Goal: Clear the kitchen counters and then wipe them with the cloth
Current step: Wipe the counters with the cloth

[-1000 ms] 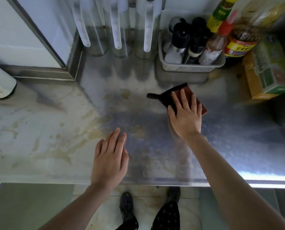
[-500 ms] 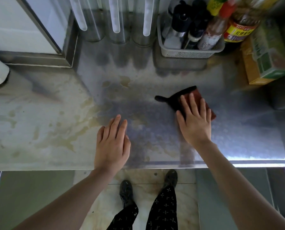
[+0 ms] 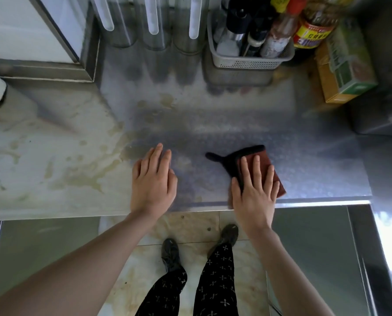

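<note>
Both hands flat, fingers straight, near counter front edge: R hand presses cloth, L hand beside on bare steel. Basket at back.

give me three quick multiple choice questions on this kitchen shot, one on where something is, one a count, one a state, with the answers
1. Where is the cloth?
A on the floor
B on the counter, under the right hand
C draped over a bottle

2. How many clear canisters stand left of the basket?
A one
B three
C five

3. How is the left hand?
A gripping a bottle
B pinching the cloth
C flat on the counter, holding nothing

Answers:
1 B, straight fingers press it down near the front edge.
2 B, three stand in a row at the back.
3 C, its fingers lie straight on bare steel.
</note>
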Demonstrator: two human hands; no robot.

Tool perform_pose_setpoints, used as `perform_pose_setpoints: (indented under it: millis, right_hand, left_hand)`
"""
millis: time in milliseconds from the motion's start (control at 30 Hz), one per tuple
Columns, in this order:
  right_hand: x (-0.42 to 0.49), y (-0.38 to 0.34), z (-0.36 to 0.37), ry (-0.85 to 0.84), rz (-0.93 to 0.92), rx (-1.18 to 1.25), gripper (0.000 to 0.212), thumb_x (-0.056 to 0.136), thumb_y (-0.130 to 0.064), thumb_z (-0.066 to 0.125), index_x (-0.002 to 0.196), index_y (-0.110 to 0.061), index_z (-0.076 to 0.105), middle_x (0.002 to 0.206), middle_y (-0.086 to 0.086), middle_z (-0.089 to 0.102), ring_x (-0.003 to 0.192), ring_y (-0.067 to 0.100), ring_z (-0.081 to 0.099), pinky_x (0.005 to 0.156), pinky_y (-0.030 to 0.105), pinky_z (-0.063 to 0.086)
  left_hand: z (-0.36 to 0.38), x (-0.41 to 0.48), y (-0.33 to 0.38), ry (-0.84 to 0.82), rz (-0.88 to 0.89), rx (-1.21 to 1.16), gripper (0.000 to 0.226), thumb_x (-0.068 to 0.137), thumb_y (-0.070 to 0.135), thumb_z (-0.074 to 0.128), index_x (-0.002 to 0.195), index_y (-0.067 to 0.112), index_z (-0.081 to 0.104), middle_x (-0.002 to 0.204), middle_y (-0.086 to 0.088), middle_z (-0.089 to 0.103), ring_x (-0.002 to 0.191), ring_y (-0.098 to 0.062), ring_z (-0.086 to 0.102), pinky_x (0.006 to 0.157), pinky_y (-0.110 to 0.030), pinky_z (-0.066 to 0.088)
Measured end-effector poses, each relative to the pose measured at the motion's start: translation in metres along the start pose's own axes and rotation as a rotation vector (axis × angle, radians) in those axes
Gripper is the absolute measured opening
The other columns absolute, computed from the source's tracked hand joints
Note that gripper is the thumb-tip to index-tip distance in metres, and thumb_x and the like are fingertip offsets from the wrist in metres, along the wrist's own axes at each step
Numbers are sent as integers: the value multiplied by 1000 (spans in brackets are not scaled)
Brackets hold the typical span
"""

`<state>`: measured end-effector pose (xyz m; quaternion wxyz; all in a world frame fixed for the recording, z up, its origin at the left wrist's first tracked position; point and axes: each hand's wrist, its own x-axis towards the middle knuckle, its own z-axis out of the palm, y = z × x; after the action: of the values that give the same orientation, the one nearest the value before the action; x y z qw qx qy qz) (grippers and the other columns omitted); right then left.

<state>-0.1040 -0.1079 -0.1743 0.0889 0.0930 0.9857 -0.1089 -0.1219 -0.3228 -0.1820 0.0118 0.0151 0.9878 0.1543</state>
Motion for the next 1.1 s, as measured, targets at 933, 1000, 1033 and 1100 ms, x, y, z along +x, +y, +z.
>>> perform_pose_setpoints:
  millis: [933,1000,1033,1100]
  right_hand:
    - [2,-118,28,-61,-472,-166,53,96,-50,22,146,-32,19,153,0,21,140,37,19,110,54,12]
    - [35,-99,19,-54,-378,-140,54,96,-51,18,147,-37,6,156,-7,4,144,33,3,114,50,2]
    - [51,-93,15,-35,-288,-113,55,95,-51,17,147,-37,6,157,-6,3,144,33,1,114,50,1]
    - [76,-92,10,12,-143,-55,55,96,-48,18,148,-34,8,158,-2,5,144,34,-1,115,52,2]
  left_hand:
    - [-23,-27,-71,-125,-11,159,51,93,30,29,137,8,38,148,-12,33,133,-29,33,106,-49,29]
    - [-22,-28,-71,-129,-21,154,52,93,31,27,138,9,36,148,-12,33,133,-28,33,107,-49,29]
    - [-21,-28,-71,-131,-19,155,52,93,32,26,139,9,36,148,-12,34,133,-28,33,107,-49,29]
    - [-20,-27,-72,-124,-13,157,52,93,32,26,138,10,37,147,-12,35,133,-28,34,107,-48,29]
